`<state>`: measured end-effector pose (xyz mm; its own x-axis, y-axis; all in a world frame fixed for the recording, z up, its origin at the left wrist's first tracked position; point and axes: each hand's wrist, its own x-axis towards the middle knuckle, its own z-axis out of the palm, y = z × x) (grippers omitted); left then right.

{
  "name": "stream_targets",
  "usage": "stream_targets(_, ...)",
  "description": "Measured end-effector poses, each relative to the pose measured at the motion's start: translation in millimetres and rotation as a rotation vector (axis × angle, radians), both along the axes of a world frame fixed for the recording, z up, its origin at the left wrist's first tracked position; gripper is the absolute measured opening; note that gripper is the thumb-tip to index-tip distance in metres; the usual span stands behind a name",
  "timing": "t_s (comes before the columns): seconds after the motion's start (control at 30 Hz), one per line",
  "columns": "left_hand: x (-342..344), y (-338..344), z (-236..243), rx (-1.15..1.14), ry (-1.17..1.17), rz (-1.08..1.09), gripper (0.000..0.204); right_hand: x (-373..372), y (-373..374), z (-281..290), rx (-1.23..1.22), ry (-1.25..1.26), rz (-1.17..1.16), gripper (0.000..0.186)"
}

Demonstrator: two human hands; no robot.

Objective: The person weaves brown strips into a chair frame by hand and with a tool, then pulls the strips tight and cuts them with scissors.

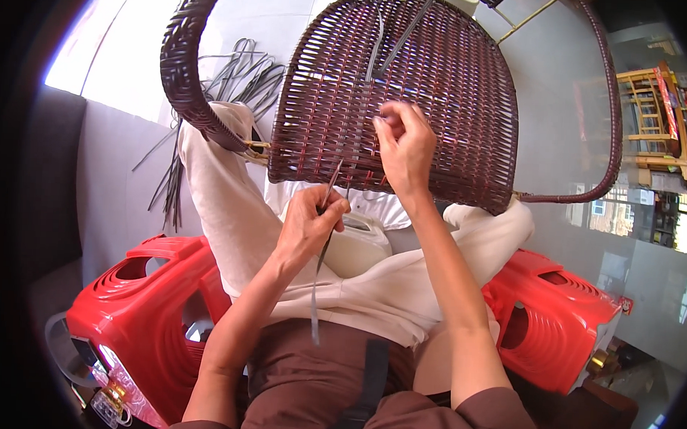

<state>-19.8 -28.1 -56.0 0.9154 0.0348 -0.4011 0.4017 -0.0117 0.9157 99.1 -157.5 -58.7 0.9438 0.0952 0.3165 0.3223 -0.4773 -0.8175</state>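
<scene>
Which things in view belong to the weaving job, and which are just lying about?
Job:
woven seat
thin strip, held in the left hand
loose strips, probably spare stock

Lying about, apparently:
left red stool
right red stool
wooden frame, far right

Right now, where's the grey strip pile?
The grey strip pile lies upper left in the head view, by the cream-trousered left knee, beside the brown braided chair arm.

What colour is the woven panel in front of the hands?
The woven panel is dark reddish-brown, best seen in the head view.
</scene>
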Motion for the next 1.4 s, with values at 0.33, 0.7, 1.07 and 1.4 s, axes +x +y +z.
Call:
stream_targets(0.33, -6.9, -1.9, 6.7, 0.028, 0.005, -0.059, 0.012, -95.7, 4.3, -3.8, 0.243, 0.632, -0.008, 0.025)
stream_targets(0.7, -1.3, 16.2, 8.4, 0.245, 0.011, 0.077, 0.024, -87.9, 6.5, -7.9, 0.342, 0.834, -0.061, 0.023)
stream_targets(1.07, 28.2, -7.7, -1.7, 0.551, -0.313, 0.117, 0.007, -86.9, -4.6, -7.3, 0.607, 0.954, -0.069, 0.025)
stream_targets(1.4, 43.4, -12.0, -7.1, 0.406, -0.065, 0.182, 0.011, -88.7, -5.0, -8.3, 0.642, 0.954, -0.019, 0.023)
